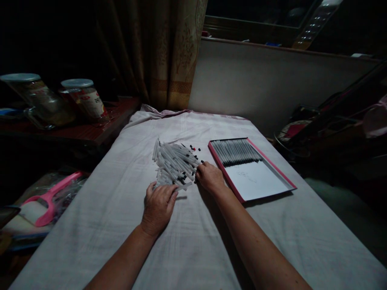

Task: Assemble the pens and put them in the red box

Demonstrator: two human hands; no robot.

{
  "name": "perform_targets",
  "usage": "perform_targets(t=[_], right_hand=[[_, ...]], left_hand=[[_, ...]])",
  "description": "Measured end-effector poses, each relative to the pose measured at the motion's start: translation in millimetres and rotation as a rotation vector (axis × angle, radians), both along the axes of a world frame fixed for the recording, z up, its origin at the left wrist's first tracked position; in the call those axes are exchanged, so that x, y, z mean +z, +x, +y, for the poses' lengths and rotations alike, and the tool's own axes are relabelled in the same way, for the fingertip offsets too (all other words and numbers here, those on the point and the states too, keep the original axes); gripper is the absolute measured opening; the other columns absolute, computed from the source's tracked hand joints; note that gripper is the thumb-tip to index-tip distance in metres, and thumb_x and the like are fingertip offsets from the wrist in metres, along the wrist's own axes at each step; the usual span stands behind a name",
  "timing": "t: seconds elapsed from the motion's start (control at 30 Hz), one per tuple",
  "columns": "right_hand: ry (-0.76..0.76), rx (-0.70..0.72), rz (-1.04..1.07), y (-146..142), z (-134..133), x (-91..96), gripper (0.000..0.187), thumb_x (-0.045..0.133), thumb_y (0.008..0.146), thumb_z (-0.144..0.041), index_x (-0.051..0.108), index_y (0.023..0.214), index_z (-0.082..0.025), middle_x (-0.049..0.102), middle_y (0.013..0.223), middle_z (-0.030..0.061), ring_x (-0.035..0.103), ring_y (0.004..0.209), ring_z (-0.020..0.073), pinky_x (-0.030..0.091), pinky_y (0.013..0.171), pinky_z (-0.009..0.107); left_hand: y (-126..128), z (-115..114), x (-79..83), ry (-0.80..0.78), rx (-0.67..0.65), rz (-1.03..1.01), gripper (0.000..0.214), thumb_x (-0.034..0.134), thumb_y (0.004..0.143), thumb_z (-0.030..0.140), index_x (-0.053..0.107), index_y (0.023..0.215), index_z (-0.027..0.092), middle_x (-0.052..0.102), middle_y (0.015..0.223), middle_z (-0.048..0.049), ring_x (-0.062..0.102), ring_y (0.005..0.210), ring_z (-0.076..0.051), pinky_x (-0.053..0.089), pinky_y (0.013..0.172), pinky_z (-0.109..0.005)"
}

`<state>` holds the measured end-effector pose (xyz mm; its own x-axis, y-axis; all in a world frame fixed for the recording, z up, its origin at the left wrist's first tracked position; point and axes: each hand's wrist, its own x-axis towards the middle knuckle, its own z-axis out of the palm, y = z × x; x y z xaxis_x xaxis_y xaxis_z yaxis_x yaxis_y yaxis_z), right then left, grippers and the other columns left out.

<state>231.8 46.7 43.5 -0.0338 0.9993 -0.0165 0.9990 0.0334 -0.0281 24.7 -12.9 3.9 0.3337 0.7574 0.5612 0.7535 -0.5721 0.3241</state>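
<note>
A loose pile of translucent pen barrels [173,157], with black ends among them, lies on the cloth. At its near edge my left hand [160,204] is closed, pinching one pale pen barrel [184,186] that points to the right. My right hand [209,176] is at the pile's right side, fingers curled together by small black pieces; what they hold is hidden. Several small black caps [191,146] and a red one lie just beyond the pile. Right of my right hand is a shallow red-edged box [256,183] with a row of black-ended pens [237,151] along its far part.
The bed-like surface wears a pale checked cloth [111,209]. On the left, a dark red table [99,131] bears lidded jars [87,100] and a glass mug. Below it lies a pink-handled item [50,199] among plastic bags. A curtain [178,60] and pale wall [236,76] stand behind.
</note>
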Motion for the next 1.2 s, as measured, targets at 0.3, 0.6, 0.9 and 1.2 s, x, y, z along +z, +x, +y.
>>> perform_targets(t=[0.3,0.6,0.9,1.2], right_hand=[[0.266,-0.216,0.661,39,-32,7.3,0.015,0.06,0.083,-0.03,0.071,0.087,-0.02,0.073,0.081,0.0053,0.065,0.073,0.02,0.046,0.067,0.03],[0.4,-0.263,1.508,49,-50,18.1,0.035,0.075,0.07,-0.05,0.071,0.079,-0.017,0.064,0.065,0.0013,0.048,0.052,0.0099,0.034,0.045,0.022],[0.293,-0.253,1.622,31,-53,13.7,0.038,0.077,0.067,-0.053,0.067,0.071,-0.017,0.061,0.058,0.0002,0.046,0.048,0.0086,0.03,0.041,0.02],[0.262,-0.269,1.684,25,-56,7.2,0.036,0.076,0.067,-0.051,0.068,0.073,-0.017,0.061,0.059,-0.0002,0.047,0.049,0.0084,0.03,0.041,0.019]], left_hand=[[-2,3,-2.4,-0.013,0.036,-0.035,0.018,0.047,0.097,0.025,0.062,0.106,0.021,0.075,0.097,-0.0048,0.069,0.09,-0.021,0.034,0.103,-0.048],[-3,4,-3.4,0.004,0.054,-0.047,0.02,0.046,0.098,0.026,0.063,0.108,0.022,0.075,0.096,-0.0043,0.069,0.089,-0.021,0.036,0.1,-0.045],[-3,5,-1.9,0.055,0.072,-0.073,0.018,0.044,0.097,0.025,0.06,0.103,0.02,0.073,0.092,-0.0059,0.067,0.087,-0.022,0.041,0.094,-0.042],[-3,2,4.1,0.009,0.018,-0.046,0.017,0.045,0.097,0.027,0.06,0.101,0.021,0.073,0.089,-0.0047,0.067,0.084,-0.021,0.04,0.093,-0.042]])
